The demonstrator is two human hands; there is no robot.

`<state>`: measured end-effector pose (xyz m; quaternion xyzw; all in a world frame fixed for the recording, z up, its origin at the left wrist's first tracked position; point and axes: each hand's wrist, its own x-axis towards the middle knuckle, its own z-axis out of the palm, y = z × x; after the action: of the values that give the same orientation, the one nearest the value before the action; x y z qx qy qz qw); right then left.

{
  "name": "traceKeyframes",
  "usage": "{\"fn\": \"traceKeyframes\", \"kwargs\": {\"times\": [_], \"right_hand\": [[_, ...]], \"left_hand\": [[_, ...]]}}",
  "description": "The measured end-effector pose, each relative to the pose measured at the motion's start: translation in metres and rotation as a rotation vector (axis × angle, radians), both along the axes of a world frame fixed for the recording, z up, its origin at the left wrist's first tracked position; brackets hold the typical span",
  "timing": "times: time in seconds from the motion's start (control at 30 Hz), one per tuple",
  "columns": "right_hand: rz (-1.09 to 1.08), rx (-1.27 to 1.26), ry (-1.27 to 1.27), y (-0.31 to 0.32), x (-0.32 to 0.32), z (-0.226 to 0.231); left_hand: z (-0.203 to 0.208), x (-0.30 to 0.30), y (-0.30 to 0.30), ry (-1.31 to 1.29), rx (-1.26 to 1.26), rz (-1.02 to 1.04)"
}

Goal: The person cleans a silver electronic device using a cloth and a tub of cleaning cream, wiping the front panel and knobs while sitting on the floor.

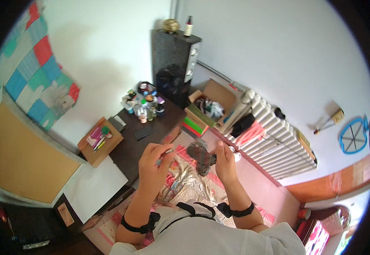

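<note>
My right hand (225, 162), thumb up, pinches the edge of a dark grey sock (199, 154). The fabric is bunched and hangs to the left of the fingers, above the bed; whether it is one sock or a pair I cannot tell. My left hand (152, 165) is raised at about the same height, its fingers curled around a small grey piece (158, 162) that shows only in part. A gap separates this hand from the sock. Below both hands lies a patterned pink and cream bedcover (191, 180).
A dark table (129, 146) at the left bears bottles (146, 108), a black phone (144, 133) and a cardboard box (104, 146). A carton of clothes (210, 108) stands beyond. Clothes hang on the white radiator (278, 146) at the right. A black speaker cabinet (172, 63) rises behind.
</note>
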<state>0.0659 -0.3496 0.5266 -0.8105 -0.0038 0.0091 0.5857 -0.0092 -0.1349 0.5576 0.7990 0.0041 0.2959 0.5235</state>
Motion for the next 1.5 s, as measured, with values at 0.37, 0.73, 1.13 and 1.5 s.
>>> {"fn": "traceKeyframes", "kwargs": {"times": [0.37, 0.73, 1.13, 1.5], "right_hand": [[0.284, 1.249, 0.206, -0.229, -0.066, 0.014], [0.068, 1.088, -0.084, -0.315, -0.126, -0.024], [0.136, 1.008, -0.122, -0.334, -0.136, -0.029], [0.262, 0.681, 0.069, -0.324, -0.123, -0.006]], "left_hand": [[0.018, 0.012, -0.248, -0.071, 0.073, -0.531], [0.007, -0.004, -0.347, 0.110, 0.106, -0.754], [0.003, -0.007, -0.368, 0.065, -0.004, -0.844], [0.014, -0.007, -0.356, -0.161, 0.504, -0.733]]}}
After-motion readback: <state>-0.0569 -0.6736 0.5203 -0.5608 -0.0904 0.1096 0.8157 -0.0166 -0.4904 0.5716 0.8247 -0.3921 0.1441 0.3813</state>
